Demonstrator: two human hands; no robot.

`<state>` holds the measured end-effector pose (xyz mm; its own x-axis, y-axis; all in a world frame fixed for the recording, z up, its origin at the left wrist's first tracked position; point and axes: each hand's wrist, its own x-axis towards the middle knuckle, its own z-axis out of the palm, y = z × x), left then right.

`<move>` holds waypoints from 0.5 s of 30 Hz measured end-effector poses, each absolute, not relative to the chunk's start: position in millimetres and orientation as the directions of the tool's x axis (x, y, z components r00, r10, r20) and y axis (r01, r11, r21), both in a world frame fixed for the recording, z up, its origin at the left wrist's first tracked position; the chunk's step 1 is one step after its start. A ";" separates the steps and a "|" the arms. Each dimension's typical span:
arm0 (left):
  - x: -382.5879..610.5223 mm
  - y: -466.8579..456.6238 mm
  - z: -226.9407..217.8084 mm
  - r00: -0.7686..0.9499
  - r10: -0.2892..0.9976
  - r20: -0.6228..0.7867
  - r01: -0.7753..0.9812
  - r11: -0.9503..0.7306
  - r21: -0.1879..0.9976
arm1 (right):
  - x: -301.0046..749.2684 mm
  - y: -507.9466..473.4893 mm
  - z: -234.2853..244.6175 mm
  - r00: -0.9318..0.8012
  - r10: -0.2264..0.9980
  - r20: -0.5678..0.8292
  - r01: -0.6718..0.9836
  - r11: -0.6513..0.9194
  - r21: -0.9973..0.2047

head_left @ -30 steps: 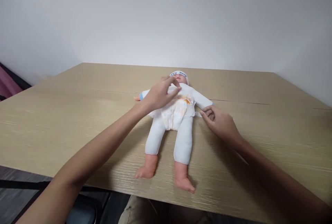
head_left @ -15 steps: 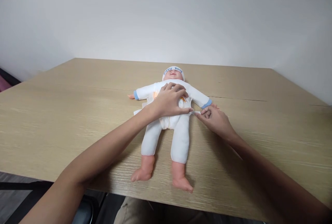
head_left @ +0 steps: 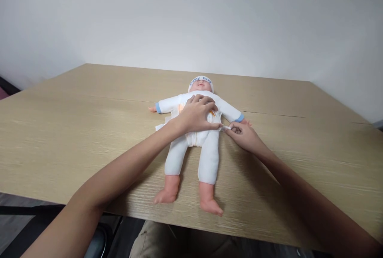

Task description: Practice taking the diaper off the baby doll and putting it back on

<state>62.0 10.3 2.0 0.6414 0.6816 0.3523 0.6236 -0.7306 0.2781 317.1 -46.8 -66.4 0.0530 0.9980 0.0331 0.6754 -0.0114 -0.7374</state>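
A baby doll [head_left: 206,154] in a white suit and a white cap lies on its back on the wooden table [head_left: 89,130], head away from me, bare feet near the front edge. A white diaper [head_left: 196,138] is around its hips. My left hand [head_left: 196,114] lies flat on the doll's belly, fingers spread, pressing the diaper's front. My right hand [head_left: 243,135] is at the doll's right hip, fingers pinched on the diaper's white side tab [head_left: 226,129]. Another diaper flap sticks out beside the doll's other hip [head_left: 160,126].
A plain white wall [head_left: 191,18] stands behind the table. A seam [head_left: 299,116] runs across the tabletop behind the doll. Below the front edge I see my lap [head_left: 155,246] and a dark chair part [head_left: 98,244].
My left hand came down from the doll's chest and neck to lie flat on its belly. My right hand stayed at the hip, pinching the tab closer to the doll.
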 end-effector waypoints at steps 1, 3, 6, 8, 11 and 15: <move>62.1 10.5 2.0 0.640 0.683 0.351 0.624 -0.729 0.282 | 318.1 -47.2 -64.5 0.034 0.998 0.046 0.643 0.014 -0.766; 62.5 11.0 1.7 0.634 0.691 0.346 0.628 -0.722 0.291 | 321.7 -48.4 -59.1 0.007 0.998 0.060 0.585 0.044 -0.810; 63.1 11.8 0.6 0.633 0.694 0.343 0.630 -0.719 0.294 | 325.6 -49.0 -47.0 -0.022 0.999 0.036 0.528 0.042 -0.848; 63.5 12.3 -0.2 0.634 0.691 0.347 0.628 -0.722 0.289 | 322.7 -45.3 -36.8 -0.042 0.999 0.019 0.487 0.037 -0.872; 63.7 13.2 -1.5 0.636 0.690 0.346 0.626 -0.723 0.290 | 307.3 -29.8 -21.7 -0.098 0.995 0.020 0.461 0.063 -0.885; 63.2 14.9 -2.6 0.629 0.692 0.354 0.621 -0.722 0.306 | 278.6 0.8 -14.6 -0.143 0.989 0.042 0.547 0.114 -0.829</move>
